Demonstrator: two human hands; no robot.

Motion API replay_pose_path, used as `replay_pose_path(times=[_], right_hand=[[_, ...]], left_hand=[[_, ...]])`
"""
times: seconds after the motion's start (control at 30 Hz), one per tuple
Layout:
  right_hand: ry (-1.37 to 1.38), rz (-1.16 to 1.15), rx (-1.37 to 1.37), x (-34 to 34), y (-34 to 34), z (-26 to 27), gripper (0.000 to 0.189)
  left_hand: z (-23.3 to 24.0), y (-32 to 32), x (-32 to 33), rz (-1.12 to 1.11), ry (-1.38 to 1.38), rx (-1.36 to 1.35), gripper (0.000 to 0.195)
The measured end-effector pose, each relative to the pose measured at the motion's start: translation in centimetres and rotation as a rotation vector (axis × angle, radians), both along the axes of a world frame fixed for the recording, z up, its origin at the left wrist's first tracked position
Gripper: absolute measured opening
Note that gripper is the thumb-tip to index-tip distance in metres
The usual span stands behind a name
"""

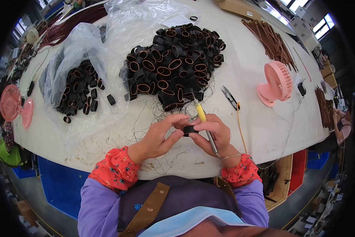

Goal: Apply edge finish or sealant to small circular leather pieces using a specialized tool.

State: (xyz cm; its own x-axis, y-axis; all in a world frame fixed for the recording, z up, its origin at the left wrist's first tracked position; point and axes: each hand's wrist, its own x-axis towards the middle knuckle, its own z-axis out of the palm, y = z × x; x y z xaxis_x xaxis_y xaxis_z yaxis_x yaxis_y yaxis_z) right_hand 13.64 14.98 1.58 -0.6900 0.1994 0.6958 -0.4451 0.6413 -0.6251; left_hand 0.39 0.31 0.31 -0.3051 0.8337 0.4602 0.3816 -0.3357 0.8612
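Note:
A black band loop (189, 130), seemingly leather, is held between the fingertips of my left hand (161, 137) and my right hand (213, 134). My right hand also grips a pen-like tool with a yellow section (200, 112) and a metal-coloured shaft, its thin tip pointing away from me; a pale cord runs by that wrist. Just beyond my hands lies a large heap of black loops (177, 66) with brown edges and loose dark threads. Thread snips (230, 97) lie on the white table (254, 127) to the right, by an orange cord (241, 127).
At left, a clear plastic bag (73, 50) holds more black loops (79, 91). Pink fans stand right (276, 81) and left (12, 103). Brown strips (269, 43) lie at back right. Below the table edge are a blue bin (61, 183) and a wooden box (279, 189). Other people sit at both sides.

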Motion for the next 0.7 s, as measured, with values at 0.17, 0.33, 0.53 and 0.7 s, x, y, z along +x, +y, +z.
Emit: replay_pose_path(times=[0.17, 0.33, 0.53, 0.7], right_hand=[[-0.016, 0.173, -0.143, 0.4, 0.2, 0.2, 0.036], [-0.023, 0.066, -0.038, 0.1, 0.1, 0.1, 0.035], [-0.022, 0.025, 0.041, -0.2, 0.1, -0.1, 0.034], [-0.047, -0.01, 0.051, -0.4, -0.2, -0.2, 0.033]], left_hand=[[0.6, -1.0, -0.2, -0.027, -0.024, 0.013, 0.031], [1.1, -0.5, -0.1, 0.011, -0.034, -0.042, 0.03], [0.7, -0.4, -0.5, 0.144, 0.059, -0.053, 0.021], [0.4, -0.3, -0.2, 0.213, 0.145, 0.012, 0.009]])
